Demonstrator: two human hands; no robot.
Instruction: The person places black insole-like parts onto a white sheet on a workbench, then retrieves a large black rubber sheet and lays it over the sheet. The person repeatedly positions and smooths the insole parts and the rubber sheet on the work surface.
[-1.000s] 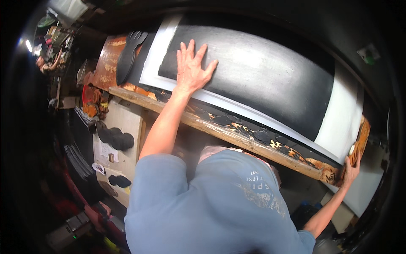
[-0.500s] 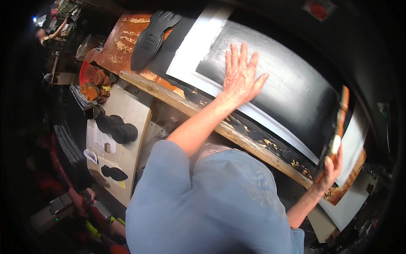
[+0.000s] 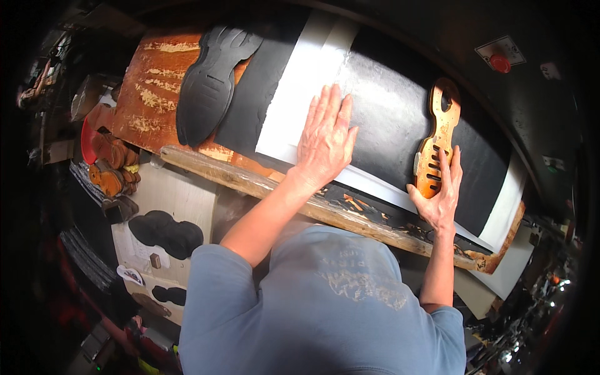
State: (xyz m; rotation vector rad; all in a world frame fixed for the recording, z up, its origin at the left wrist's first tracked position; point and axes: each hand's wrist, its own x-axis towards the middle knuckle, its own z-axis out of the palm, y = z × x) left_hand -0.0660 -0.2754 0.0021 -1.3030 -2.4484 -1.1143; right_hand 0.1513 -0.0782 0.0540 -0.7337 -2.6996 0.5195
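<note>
A black sheet (image 3: pixel 384 106) lies over a white sheet (image 3: pixel 287 119) on the worn bench. My left hand (image 3: pixel 326 142) rests flat, fingers straight, across the white sheet and the black sheet's left edge. On the right part of the black sheet lies an orange-tan, sole-shaped cutting die (image 3: pixel 440 128) with slots and an oval hole. My right hand (image 3: pixel 441 199) is at its near end, fingers stretched out, one finger over the slots and the thumb beside it. Black sole-shaped pieces (image 3: pixel 206 94) lie farther left on the bench.
A wooden rail (image 3: pixel 250 184) runs along the bench's near edge, with scraps behind it. A dark machine body with a red button (image 3: pixel 499 62) stands beyond. At left, a low pale table (image 3: pixel 156 194) holds black shaped pieces, near stacked brown-orange pieces (image 3: pixel 109 165).
The cutting die, earlier held upright at the right edge, now lies on the black sheet. My right hand has moved up and left with it. My left hand has slid toward the sheet's left edge.
</note>
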